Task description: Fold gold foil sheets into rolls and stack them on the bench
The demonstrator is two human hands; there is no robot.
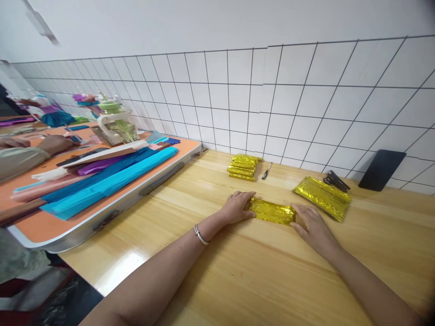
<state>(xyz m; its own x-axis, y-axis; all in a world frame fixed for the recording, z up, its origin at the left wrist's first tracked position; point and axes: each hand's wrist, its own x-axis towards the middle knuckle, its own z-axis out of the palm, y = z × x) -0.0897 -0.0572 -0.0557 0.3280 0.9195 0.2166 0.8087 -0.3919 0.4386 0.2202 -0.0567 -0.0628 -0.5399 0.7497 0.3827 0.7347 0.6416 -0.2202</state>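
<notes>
Well left of the grip, a co-worker's hand (57,144) rests at an orange-topped case (32,231), near a lidded jug (125,129) and a turquoise paper roll (112,181). The person's left hand (239,207) has thumb and fingers closed on the left end of a gold foil strip (272,211), which lies on the wooden table (217,280) between both hands. Just beyond the grip sit pleated gold pieces (242,168), with a pen (267,171) beside them. The right hand (311,224) is closed on the strip's right end. Right of and beyond that hand are a gold foil stack (322,199), a black stapler (335,181) touching or just behind it, and a black slab (382,170). The step looks like squaring or folding the strip; the next move seems to call for both ends kept level and the thin foil pressed lightly, lest it crease askew
</notes>
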